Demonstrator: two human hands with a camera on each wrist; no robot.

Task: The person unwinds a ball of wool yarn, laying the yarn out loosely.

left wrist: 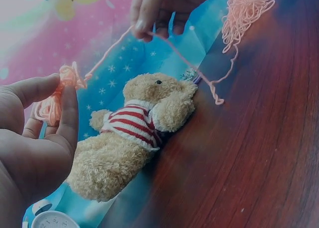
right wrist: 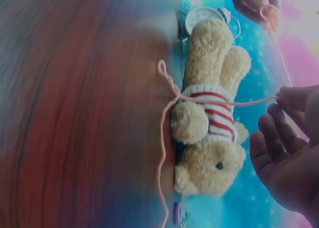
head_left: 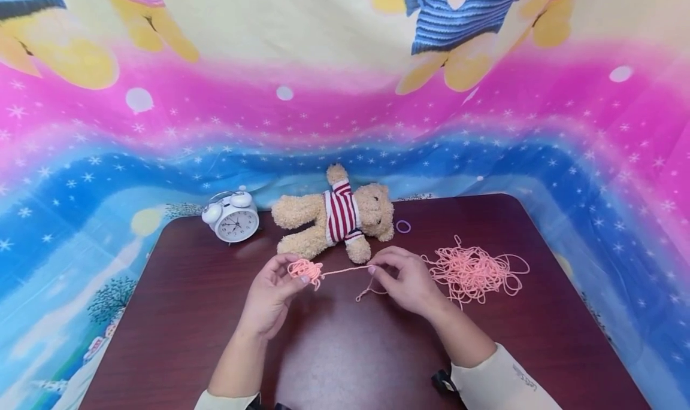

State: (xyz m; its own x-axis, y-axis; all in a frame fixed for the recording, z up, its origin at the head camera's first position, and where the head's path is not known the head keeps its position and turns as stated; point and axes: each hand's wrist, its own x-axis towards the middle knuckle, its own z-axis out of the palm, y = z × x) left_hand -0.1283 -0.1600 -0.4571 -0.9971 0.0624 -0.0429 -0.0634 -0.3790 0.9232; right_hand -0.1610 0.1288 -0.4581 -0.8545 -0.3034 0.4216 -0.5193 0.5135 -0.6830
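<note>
My left hand (head_left: 268, 296) pinches a small wound bundle of peach yarn (head_left: 305, 270) between thumb and fingers. From that bundle a single strand (head_left: 345, 271) runs nearly straight across to my right hand (head_left: 408, 280), whose thumb and index finger pinch it. In the right wrist view the other fingers (right wrist: 271, 138) of that hand are loosely bent. Past the pinch, the strand hangs down with a small twisted loop (left wrist: 217, 99) and leads to a loose tangled pile of the same yarn (head_left: 474, 272) on the table, right of my right hand.
A teddy bear (head_left: 342, 218) in a red-and-white striped shirt lies on its back behind the hands. Left of it stands a white twin-bell alarm clock (head_left: 235, 221). A purple ring-shaped band (head_left: 403, 226) lies by the bear's head. Printed cloth (head_left: 302, 123) hangs behind the dark wooden table (head_left: 178, 314).
</note>
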